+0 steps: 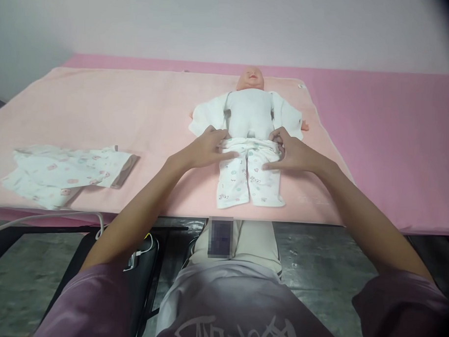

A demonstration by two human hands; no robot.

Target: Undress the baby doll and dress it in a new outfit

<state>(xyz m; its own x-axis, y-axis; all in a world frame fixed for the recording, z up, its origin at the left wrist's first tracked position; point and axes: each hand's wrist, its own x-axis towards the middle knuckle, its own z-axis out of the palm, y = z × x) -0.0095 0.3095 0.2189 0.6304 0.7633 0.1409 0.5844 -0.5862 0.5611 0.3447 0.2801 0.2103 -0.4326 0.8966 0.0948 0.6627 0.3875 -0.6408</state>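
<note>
A baby doll (252,80) lies on its back, dressed in a plain white long-sleeved top (250,110). White baby pants (264,182) with a small pastel print cover its lower body, the legs pointing towards me. At the left side of the waistband is my left hand (210,149), its thumb along the front of the fabric and its fingers curled at the edge. My right hand (296,152) grips the other side of the waistband in a similar way, thumb on the front. Some fingertips are hidden by the hands and cloth.
A peach-coloured blanket (138,106) covers much of the pink table (391,145). On the left lies a folded printed baby garment (69,175). Below the table's front edge are a white cable (53,215) and a black bag-like item (147,264) beside my legs.
</note>
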